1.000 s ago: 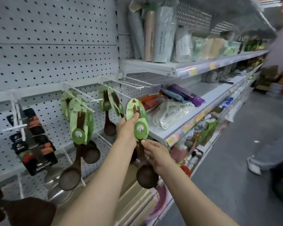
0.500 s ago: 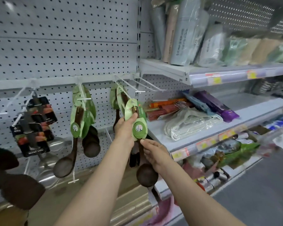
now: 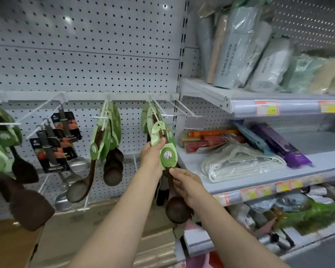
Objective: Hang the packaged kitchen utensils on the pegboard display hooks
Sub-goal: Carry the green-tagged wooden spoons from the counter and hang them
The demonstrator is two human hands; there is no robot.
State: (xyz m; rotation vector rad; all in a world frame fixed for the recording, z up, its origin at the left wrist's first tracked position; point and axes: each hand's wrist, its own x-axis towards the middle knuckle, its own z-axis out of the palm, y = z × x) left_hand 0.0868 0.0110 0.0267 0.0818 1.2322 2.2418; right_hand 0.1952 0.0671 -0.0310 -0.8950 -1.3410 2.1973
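Left hand point(image 3: 152, 154) pinches the green card of a packaged wooden spoon point(image 3: 167, 151), thumb on its front; right hand point(image 3: 186, 183) grips the spoon's dark handle just above the bowl. Card top sits at the white hook point(image 3: 156, 111), against spoons already hung there; whether its hole is threaded cannot be told. Neighbouring hooks on the pegboard point(image 3: 85, 45) already stocked; judged near-complete for this item.

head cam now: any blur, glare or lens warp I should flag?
Head view: fisheye warp bends the pegboard and shelf edge; motion blur smears the left-edge spoons and lower right shelf goods; lamp glare on the plastic rolls; the held spoon and both hands, left, right, stay sharp.
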